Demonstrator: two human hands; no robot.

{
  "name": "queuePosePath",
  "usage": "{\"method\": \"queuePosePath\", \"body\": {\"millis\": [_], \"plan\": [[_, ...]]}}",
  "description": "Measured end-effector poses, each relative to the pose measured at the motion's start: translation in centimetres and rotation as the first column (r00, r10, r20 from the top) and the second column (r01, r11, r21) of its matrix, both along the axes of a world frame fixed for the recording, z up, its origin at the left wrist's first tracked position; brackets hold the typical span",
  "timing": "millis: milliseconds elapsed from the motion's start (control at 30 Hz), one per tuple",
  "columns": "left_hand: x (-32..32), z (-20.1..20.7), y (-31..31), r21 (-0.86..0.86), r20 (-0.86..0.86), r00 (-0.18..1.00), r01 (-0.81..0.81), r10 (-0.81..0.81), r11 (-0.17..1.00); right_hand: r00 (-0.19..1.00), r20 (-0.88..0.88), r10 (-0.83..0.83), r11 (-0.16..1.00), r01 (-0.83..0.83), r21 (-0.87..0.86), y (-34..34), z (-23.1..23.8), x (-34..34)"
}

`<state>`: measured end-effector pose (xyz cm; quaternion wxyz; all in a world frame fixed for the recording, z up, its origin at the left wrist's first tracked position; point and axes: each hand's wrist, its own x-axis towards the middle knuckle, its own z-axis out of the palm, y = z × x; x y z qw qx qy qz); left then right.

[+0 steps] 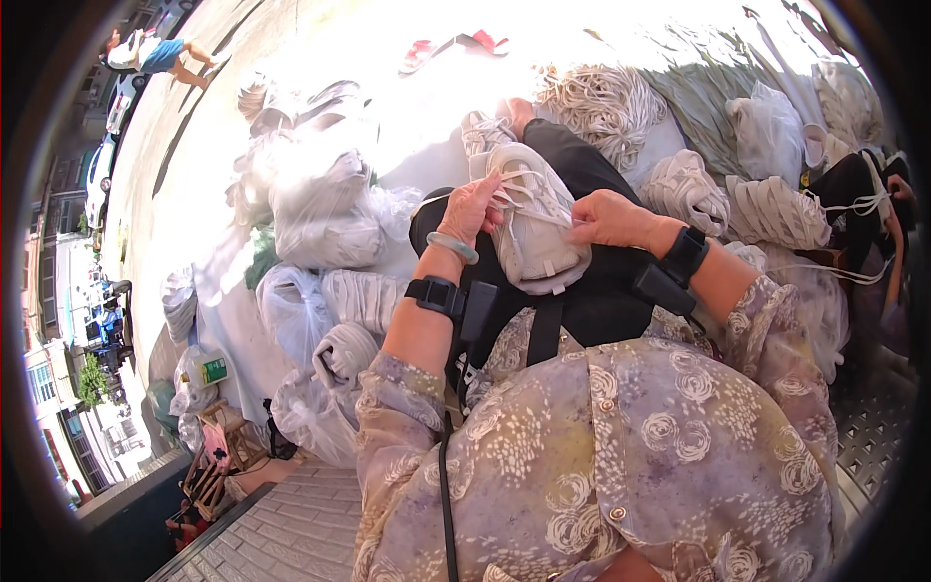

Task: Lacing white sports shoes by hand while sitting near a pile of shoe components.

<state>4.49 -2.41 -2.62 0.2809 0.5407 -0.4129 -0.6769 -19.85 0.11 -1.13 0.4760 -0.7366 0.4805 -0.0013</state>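
A white shoe upper [533,254] rests on my lap, over my black trousers, with its rounded end toward me. A pale shoelace [529,179] runs in loose loops across its top. My left hand [472,209] is closed at the upper's left side, its thumb and fingers pinching the lace. Against the right edge, my right hand [613,219] is closed with bent fingers; what lies between its fingertips is hidden. Another white laced upper [485,131] lies just beyond, by my foot.
Bagged white uppers [325,209] are heaped to my left. A pile of loose laces [606,102] lies ahead on the right, near stacked uppers [776,209]. Another person [882,233] sits at far right, holding laces. Someone walks [155,55] at upper left.
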Motion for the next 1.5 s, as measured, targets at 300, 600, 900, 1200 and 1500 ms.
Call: {"method": "queuePosePath", "body": {"millis": [300,600,900,1200,1500], "plan": [[-0.5,-0.3,1.0,-0.077,0.093,0.995,-0.039,0.046,0.996,0.999,-0.032,0.002,1.0,-0.002,0.0,0.0,-0.2,-0.6],[-0.2,-1.1,2.2,-0.255,0.223,0.973,-0.006,0.065,0.967,0.997,0.078,0.02,0.999,-0.022,0.03,2.0,0.9,-2.8],[-1.1,-1.9,3.1,-0.445,0.52,0.851,0.201,0.069,0.873,0.93,-0.23,0.286,0.885,-0.349,-0.31,9.3,6.4,-9.5],[-1.7,-2.1,3.3,-0.574,0.532,0.822,0.173,0.204,0.801,0.989,0.141,-0.038,0.969,0.07,-0.235,3.3,6.2,-5.5],[-4.4,-0.6,2.7,-0.616,0.685,0.68,0.35,0.261,0.706,0.997,0.077,-0.014,0.87,0.05,-0.491,-2.3,-0.5,3.5]]}}
